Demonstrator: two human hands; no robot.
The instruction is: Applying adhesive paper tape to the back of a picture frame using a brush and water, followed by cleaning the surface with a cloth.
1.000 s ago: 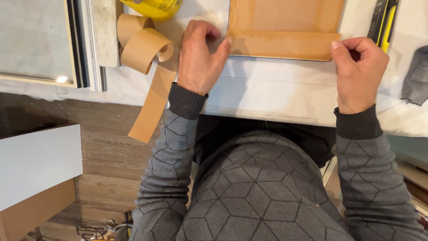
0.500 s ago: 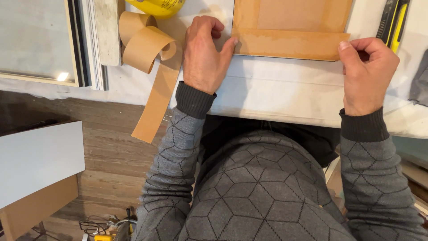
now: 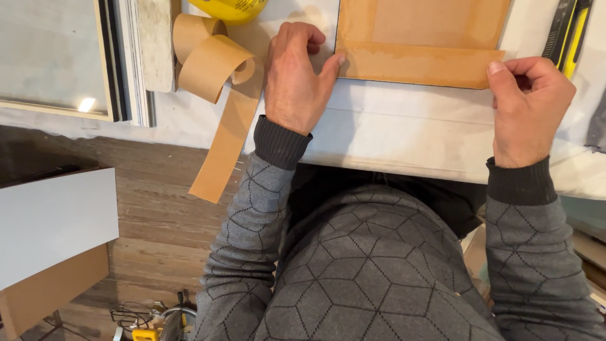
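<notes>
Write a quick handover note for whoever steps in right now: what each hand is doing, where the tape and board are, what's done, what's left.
Left hand: thumb pressing the left end of the brown tape strip along the near edge of the brown board.
Right hand: fingertip on the strip's right end.
Board lies flat on the white table. Loose paper tape curls left of the left hand, its tail hanging over the table edge.
Done: strip laid along the near edge.
Left: probably smoothing it down; other edges are cut off from view.
</notes>
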